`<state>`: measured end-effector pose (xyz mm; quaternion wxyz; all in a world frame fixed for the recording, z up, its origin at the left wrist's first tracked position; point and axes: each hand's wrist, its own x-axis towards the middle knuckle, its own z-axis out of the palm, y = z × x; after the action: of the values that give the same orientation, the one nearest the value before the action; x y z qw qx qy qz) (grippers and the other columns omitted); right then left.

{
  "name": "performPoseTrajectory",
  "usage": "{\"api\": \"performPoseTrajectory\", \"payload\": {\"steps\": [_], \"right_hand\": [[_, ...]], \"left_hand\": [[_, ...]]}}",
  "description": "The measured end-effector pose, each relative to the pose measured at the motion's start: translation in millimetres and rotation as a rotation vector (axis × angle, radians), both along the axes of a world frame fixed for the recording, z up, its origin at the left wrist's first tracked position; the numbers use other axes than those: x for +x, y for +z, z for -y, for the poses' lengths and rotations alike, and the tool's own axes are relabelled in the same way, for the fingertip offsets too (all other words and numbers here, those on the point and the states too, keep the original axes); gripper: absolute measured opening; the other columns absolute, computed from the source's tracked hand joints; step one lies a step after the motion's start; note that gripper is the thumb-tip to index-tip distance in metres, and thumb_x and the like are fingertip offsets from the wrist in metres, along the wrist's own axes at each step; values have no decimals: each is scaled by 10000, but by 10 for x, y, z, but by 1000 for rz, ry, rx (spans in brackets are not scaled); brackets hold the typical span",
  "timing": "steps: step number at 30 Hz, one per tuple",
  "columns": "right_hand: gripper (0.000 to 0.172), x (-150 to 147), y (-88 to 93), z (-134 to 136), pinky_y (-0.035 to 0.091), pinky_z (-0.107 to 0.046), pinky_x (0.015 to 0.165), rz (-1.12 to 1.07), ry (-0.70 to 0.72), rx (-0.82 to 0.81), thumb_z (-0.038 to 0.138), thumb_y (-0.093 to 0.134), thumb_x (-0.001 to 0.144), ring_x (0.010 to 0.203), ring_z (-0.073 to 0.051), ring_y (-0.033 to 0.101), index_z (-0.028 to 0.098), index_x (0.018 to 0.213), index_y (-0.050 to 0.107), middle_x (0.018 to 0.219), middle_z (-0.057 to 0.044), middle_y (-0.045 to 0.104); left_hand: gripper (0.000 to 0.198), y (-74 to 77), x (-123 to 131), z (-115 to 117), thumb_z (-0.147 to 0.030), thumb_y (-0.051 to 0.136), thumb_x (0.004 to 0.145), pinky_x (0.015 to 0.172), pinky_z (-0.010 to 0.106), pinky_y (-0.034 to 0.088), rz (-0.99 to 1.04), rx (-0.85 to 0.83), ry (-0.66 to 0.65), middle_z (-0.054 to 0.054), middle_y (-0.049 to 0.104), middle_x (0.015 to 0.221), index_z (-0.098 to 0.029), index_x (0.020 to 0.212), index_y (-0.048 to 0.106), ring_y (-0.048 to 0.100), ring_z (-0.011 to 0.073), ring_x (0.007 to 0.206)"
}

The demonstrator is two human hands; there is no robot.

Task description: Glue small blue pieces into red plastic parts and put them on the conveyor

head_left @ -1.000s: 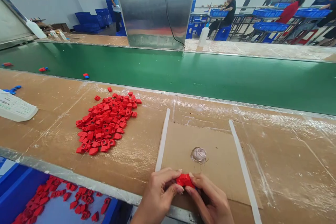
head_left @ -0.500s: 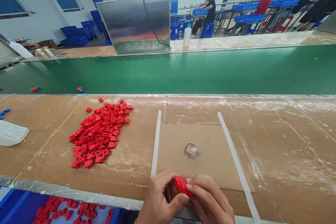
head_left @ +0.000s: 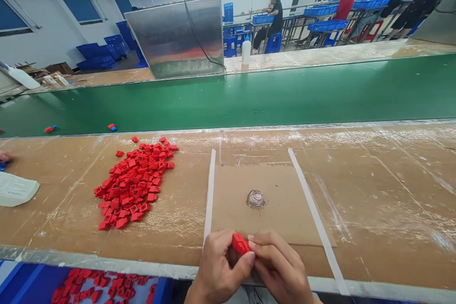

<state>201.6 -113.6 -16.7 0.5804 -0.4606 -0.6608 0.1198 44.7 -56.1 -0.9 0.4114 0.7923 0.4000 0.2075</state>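
Red plastic part [head_left: 241,244] sits clasped between the left hand [head_left: 221,266] and right hand [head_left: 280,266], both gripping it.

The left hand [head_left: 221,266] and right hand [head_left: 280,266] sit close together at the bottom of the view, wrists low and palms turned inward toward each other. The left thumb [head_left: 245,260] points in from one side, while the right fingers [head_left: 270,249] curl over from the other, both hands closed in a pinching grip.

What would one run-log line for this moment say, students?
left hand: holds red plastic part | right hand: holds same part | left of hands: pile of red parts
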Motion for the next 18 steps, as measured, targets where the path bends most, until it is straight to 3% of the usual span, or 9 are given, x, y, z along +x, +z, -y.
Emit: {"api": "performPoseTrajectory", "payload": {"steps": [9, 15, 18], "right_hand": [[124, -13, -29, -4, 578, -267, 706, -37, 33, -94, 125, 541, 978, 837, -196, 683, 202, 989, 637, 887, -77, 663], [97, -37, -194, -40, 584, -243, 725, -76, 72, -109, 197, 547, 985, 841, -196, 687, 217, 1038, 626, 947, -80, 665], [108, 2, -309, 22, 591, -223, 723, -87, 61, -84, 275, 569, 994, 838, -194, 700, 231, 1071, 629, 955, -69, 680]], "left_hand": [[316, -19, 21, 45, -425, 548, 878, 574, 299, 311, -58, 68, 104, 18, 548, 605, -221, 648, 475, 514, 184, 585], [287, 65, 34, 82, -443, 562, 863, 590, 310, 319, -151, 31, 120, 54, 622, 674, -205, 702, 557, 553, 212, 646], [390, 145, 14, 89, -543, 544, 868, 567, 292, 314, -103, -31, 62, 36, 622, 663, -187, 728, 625, 534, 190, 622]]}}
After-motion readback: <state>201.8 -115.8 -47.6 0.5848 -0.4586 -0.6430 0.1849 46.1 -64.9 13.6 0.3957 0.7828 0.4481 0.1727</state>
